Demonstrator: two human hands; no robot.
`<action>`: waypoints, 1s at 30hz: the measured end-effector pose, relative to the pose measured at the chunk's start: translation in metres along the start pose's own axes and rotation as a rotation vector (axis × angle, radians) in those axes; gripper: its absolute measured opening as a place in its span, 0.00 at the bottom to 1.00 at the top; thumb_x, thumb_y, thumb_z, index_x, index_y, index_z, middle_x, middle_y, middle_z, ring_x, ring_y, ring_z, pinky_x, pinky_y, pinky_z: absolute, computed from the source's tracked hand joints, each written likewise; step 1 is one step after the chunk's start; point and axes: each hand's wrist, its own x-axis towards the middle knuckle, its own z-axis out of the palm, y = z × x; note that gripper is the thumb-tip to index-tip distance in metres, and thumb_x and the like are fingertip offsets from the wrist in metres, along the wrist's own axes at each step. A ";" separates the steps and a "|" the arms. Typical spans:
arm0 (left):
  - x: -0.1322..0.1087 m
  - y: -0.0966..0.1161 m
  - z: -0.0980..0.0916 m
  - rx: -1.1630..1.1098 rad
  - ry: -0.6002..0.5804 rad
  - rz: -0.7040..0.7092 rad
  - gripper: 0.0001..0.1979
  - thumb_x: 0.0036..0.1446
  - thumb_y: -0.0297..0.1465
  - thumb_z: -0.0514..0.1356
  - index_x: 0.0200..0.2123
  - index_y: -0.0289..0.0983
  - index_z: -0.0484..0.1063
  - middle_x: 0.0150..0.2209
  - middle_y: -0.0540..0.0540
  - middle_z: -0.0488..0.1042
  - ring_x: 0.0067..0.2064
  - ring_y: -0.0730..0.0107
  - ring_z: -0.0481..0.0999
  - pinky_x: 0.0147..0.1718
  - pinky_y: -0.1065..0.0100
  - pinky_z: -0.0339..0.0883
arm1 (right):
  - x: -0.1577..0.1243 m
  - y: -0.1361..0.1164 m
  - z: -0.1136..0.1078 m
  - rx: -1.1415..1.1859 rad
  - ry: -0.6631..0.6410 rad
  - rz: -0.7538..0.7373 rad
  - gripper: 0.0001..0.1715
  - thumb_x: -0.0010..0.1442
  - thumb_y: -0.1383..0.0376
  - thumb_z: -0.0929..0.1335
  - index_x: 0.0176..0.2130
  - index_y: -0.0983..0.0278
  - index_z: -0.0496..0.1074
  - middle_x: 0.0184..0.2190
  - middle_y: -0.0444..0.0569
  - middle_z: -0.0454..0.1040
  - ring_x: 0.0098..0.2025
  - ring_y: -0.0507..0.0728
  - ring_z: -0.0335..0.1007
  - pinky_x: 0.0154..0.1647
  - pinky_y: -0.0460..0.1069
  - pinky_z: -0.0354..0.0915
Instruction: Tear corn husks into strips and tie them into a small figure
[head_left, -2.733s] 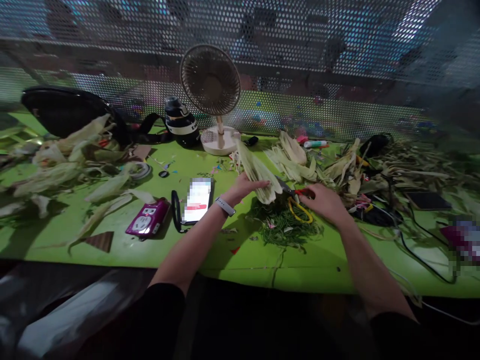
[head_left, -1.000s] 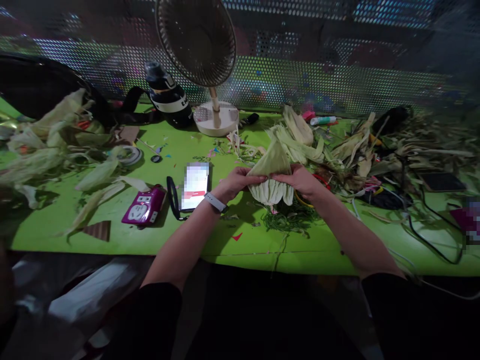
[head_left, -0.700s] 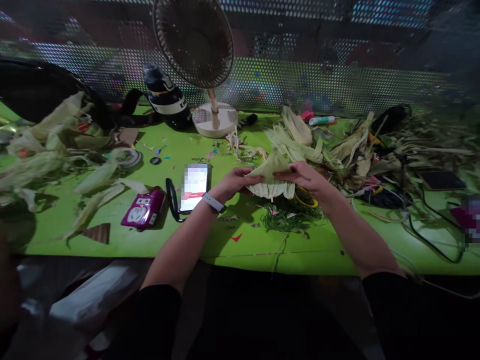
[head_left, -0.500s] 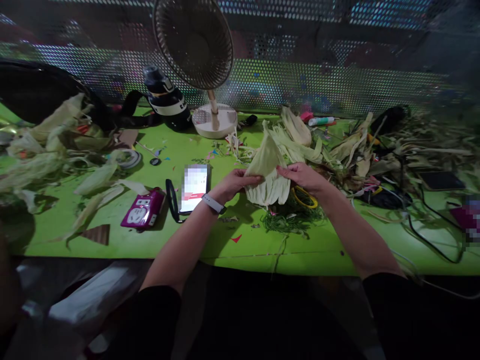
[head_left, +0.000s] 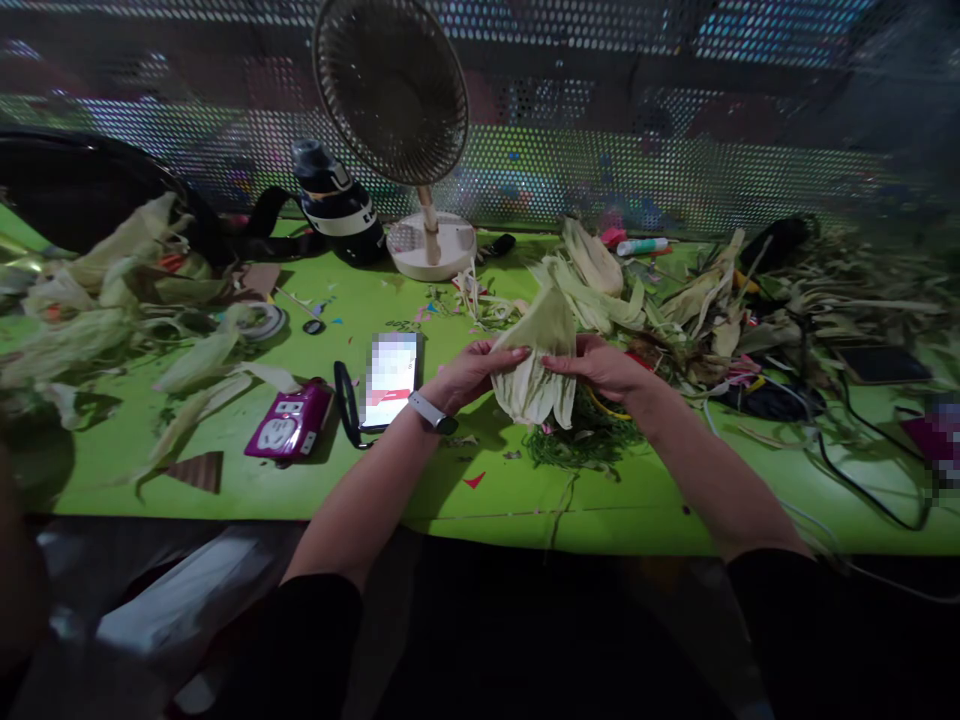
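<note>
Both hands hold one pale green corn husk (head_left: pixel 536 355) upright above the green table (head_left: pixel 420 480). My left hand (head_left: pixel 472 368), with a watch on its wrist, pinches the husk's left edge. On the opposite edge, my right hand (head_left: pixel 600 368) is closed on the husk. The husk's pointed tip faces away from me and its cut wide end hangs toward me. Under it lies a heap of thin green strands (head_left: pixel 581 440). A yellow scissors handle (head_left: pixel 600 405) shows just behind my right hand.
A phone (head_left: pixel 390 378) and a purple power strip (head_left: pixel 289 425) lie left of my hands. A desk fan (head_left: pixel 420 130) and a dark bottle (head_left: pixel 337 210) stand at the back. Husk piles (head_left: pixel 97 300) cover the left and the right side (head_left: pixel 675 300), with cables (head_left: pixel 862 470).
My right hand left the scissors and joined the left on the husk. The two hands folded the husk, opened it, and now hold it narrower and more upright.
</note>
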 end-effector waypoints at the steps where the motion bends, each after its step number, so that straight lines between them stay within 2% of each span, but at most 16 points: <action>1: 0.000 0.000 -0.001 -0.007 -0.009 -0.015 0.16 0.38 0.33 0.79 0.29 0.31 0.81 0.29 0.45 0.82 0.31 0.73 0.79 0.39 0.68 0.74 | 0.000 0.000 0.000 0.016 -0.008 0.008 0.31 0.35 0.56 0.84 0.37 0.65 0.80 0.37 0.53 0.84 0.43 0.63 0.82 0.54 0.59 0.75; 5: 0.003 -0.003 -0.006 -0.028 -0.035 -0.037 0.18 0.36 0.33 0.79 0.30 0.31 0.81 0.32 0.43 0.83 0.34 0.71 0.80 0.40 0.68 0.74 | 0.000 0.001 0.001 0.061 0.023 0.036 0.31 0.32 0.61 0.84 0.37 0.65 0.79 0.37 0.52 0.84 0.42 0.62 0.82 0.53 0.57 0.75; 9: 0.005 -0.007 -0.008 -0.005 -0.030 -0.030 0.21 0.35 0.34 0.80 0.32 0.31 0.81 0.33 0.43 0.83 0.34 0.71 0.81 0.41 0.68 0.74 | 0.001 0.003 0.002 0.018 0.026 0.021 0.28 0.36 0.58 0.83 0.36 0.64 0.79 0.34 0.49 0.84 0.36 0.59 0.80 0.48 0.56 0.77; 13: 0.005 -0.007 -0.008 0.026 -0.018 -0.046 0.21 0.34 0.35 0.80 0.31 0.30 0.81 0.30 0.44 0.83 0.33 0.71 0.80 0.40 0.68 0.74 | 0.000 0.003 0.004 -0.006 0.011 0.003 0.30 0.37 0.56 0.83 0.40 0.64 0.79 0.37 0.52 0.84 0.38 0.62 0.81 0.48 0.61 0.77; 17: 0.005 -0.005 -0.009 0.056 -0.005 -0.049 0.21 0.33 0.36 0.80 0.31 0.31 0.81 0.30 0.45 0.83 0.32 0.72 0.80 0.39 0.68 0.74 | -0.001 0.003 0.006 -0.027 0.033 0.007 0.30 0.37 0.55 0.82 0.38 0.65 0.79 0.37 0.55 0.83 0.39 0.66 0.81 0.46 0.65 0.76; 24: 0.004 -0.004 -0.010 0.146 0.007 -0.027 0.21 0.31 0.35 0.80 0.29 0.31 0.81 0.29 0.45 0.82 0.31 0.73 0.79 0.36 0.69 0.73 | 0.000 0.005 0.004 -0.058 0.049 0.013 0.28 0.36 0.54 0.83 0.36 0.64 0.79 0.34 0.52 0.83 0.35 0.62 0.80 0.42 0.60 0.77; 30: 0.004 -0.003 -0.010 0.198 -0.002 0.015 0.21 0.31 0.35 0.80 0.31 0.32 0.82 0.29 0.47 0.82 0.32 0.75 0.79 0.37 0.72 0.72 | 0.000 0.005 0.003 -0.136 0.035 0.033 0.25 0.40 0.52 0.81 0.34 0.63 0.78 0.30 0.50 0.82 0.31 0.61 0.79 0.37 0.60 0.78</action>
